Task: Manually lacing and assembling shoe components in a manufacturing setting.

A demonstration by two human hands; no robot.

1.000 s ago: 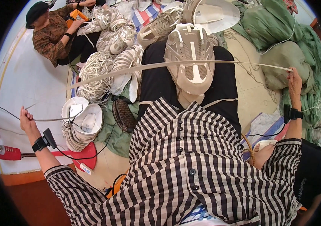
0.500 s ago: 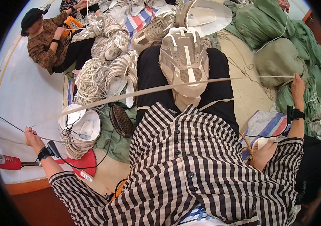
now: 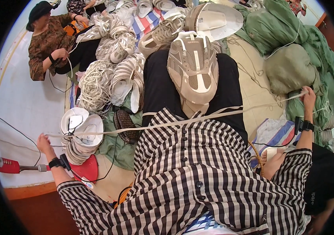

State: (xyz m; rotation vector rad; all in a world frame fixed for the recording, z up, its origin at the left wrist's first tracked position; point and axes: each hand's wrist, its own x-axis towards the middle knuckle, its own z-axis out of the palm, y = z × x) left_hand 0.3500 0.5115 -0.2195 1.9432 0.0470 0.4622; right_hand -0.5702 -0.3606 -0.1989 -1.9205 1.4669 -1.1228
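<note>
A long off-white shoelace (image 3: pixel 171 124) stretches across my lap between my two hands. My left hand (image 3: pixel 46 144), out at the far left, pinches one end of it. Out to the right, my right hand (image 3: pixel 309 98) grips the other end, fingers closed. Behind the lace, a beige and white sneaker upper (image 3: pixel 194 76) rests between my thighs with its toe toward me. Its eyelets carry no lace. A pale band (image 3: pixel 229 109) crosses my thighs near the toe.
Left of my legs lie a heap of white laces (image 3: pixel 96 88) and stacked shoe uppers (image 3: pixel 81 152). A brown patterned pouch-like item (image 3: pixel 125 126) sits beside my left thigh. Large green sacks (image 3: pixel 290 68) stand at right. A co-worker (image 3: pixel 51 43) holds a lace at upper left.
The lace has come down nearer to my body and sags slightly. My left hand has moved inward to the right; my right hand has dropped a little. The shoe stays in place.
</note>
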